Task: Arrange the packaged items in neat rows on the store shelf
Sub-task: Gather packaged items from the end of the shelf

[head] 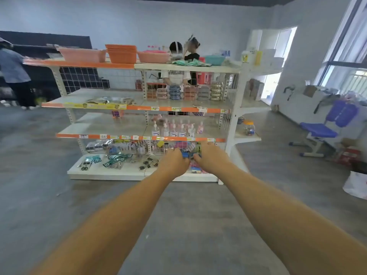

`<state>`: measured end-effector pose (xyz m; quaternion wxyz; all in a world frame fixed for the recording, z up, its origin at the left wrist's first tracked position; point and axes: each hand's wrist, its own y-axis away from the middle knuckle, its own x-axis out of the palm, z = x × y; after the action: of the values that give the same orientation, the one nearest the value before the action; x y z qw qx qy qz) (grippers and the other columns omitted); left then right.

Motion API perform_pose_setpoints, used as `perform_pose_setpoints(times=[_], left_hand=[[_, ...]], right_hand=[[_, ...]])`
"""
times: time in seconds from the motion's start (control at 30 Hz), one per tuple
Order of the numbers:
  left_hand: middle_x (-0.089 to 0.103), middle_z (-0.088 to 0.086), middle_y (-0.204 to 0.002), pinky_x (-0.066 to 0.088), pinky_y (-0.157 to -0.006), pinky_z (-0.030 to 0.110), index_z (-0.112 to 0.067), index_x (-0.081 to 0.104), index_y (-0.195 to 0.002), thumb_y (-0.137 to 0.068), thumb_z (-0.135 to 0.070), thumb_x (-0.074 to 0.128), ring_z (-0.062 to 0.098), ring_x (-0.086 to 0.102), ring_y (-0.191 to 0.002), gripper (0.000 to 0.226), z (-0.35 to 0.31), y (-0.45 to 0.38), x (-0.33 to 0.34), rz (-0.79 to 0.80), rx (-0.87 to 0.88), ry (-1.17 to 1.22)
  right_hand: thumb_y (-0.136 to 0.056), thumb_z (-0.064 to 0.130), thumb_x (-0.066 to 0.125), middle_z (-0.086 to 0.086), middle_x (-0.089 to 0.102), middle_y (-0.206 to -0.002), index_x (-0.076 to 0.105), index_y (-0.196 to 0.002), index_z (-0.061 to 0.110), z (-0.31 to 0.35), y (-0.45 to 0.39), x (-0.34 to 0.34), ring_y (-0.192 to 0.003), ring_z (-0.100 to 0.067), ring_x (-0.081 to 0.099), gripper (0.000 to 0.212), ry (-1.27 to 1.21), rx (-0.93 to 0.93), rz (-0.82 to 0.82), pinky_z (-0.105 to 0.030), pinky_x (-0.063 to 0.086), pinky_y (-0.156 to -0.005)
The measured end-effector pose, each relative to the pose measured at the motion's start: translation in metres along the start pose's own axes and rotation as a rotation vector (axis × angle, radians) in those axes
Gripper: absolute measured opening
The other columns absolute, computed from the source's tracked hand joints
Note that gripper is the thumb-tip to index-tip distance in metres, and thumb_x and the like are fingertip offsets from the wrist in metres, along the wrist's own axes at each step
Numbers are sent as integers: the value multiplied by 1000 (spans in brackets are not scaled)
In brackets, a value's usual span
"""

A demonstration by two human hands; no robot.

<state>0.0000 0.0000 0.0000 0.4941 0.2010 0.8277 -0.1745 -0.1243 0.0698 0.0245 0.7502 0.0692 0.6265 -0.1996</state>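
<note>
— While both arms are stretched out like that, what are the hands actually on?

— They meet over the right end of the bottom shelf (111, 171). The left hand (174, 160) and the right hand (208, 157) flank a small blue packaged item (186, 155), fingers curled in against it from either side. Whether each is truly gripping it or only pressing, I cannot tell; the picture is soft there.

— Where does that packet lie relative to them?

— Directly between the fingertips, just ahead of the knuckles, toward the back of the shelf. The two hands look about equally near, the left perhaps overlapping it slightly more. Its long axis is too blurred to judge.

— And the rest of the stock?

— More packets, pink and blue (195, 169), lie below the hands near the front right corner. Toward the left end, carded scissors (85, 162) and teal packs (115, 159) lie scattered and skewed, well apart from the hands.

— So the task is early?

— I'd judge so. The next move likely turns on squaring this packet to the shelf's front edge, with the right hand better placed for the right end.
</note>
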Motion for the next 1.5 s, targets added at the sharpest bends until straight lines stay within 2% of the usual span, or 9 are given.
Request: perform_pose_setpoints(times=[0.1,0.33,0.57,0.67,0.93,1.07,1.17,1.27,1.5], left_hand=[[54,11,-110,47,-70,36,-8,52,-104,-92,-36,51,27,57,-86,31,15,-26,4,4,-9,14],[49,15,-121,49,-83,42,-7,48,-118,-93,-38,51,32,55,-102,40,24,-97,30,12,-20,-15],[47,15,-125,47,-87,43,-5,47,-117,-92,-30,52,31,52,-104,36,-8,-192,62,-1,10,-41],[46,15,-129,47,-90,44,-3,46,-124,-93,-31,51,32,52,-109,43,-29,-239,73,-7,7,-47],[43,14,-134,47,-88,41,-6,44,-130,-93,-33,51,30,52,-111,46,-59,-334,93,-11,-22,-41],[42,12,-137,46,-90,42,-6,40,-134,-94,-34,49,30,50,-116,50,-52,-373,104,-4,-48,-68],[45,13,-131,46,-89,43,-6,43,-130,-93,-33,49,31,51,-113,46,-41,-413,112,6,-43,-63],[48,15,-126,48,-86,44,-5,47,-122,-93,-32,49,32,53,-106,39,-28,-463,116,-6,-41,-57],[47,13,-129,49,-86,42,-6,47,-124,-92,-33,49,31,54,-106,42,10,-601,113,5,-34,-33]], right_hand=[[-97,37,47,-15,49,-132,39,-134,9,4,-25,13,-117,-38,51,47,4,1,11,-45,50,-87],[-95,41,51,-11,38,-146,37,-139,13,-20,-98,49,-121,-38,48,54,3,31,49,-48,50,-88],[-95,39,51,-14,47,-135,38,-136,12,-83,-191,64,-119,-36,49,51,-10,9,42,-48,49,-89],[-95,42,52,-14,46,-139,34,-142,14,-114,-238,63,-125,-36,46,58,-32,3,51,-47,49,-93],[-93,38,54,-13,50,-137,38,-141,15,-164,-337,68,-121,-34,50,56,-85,-28,62,-46,48,-94],[-94,41,54,-14,50,-134,37,-140,14,-173,-375,81,-118,-35,51,57,-57,-40,76,-47,50,-92],[-94,39,55,-12,53,-129,40,-136,15,-177,-413,89,-113,-34,53,51,-51,-34,78,-43,49,-85],[-95,39,53,-13,49,-133,38,-139,15,-175,-457,94,-116,-35,52,52,-2,-29,82,-43,47,-85],[-95,41,50,-11,45,-138,38,-139,16,-163,-586,111,-119,-35,48,52,15,25,82,-41,44,-81]])
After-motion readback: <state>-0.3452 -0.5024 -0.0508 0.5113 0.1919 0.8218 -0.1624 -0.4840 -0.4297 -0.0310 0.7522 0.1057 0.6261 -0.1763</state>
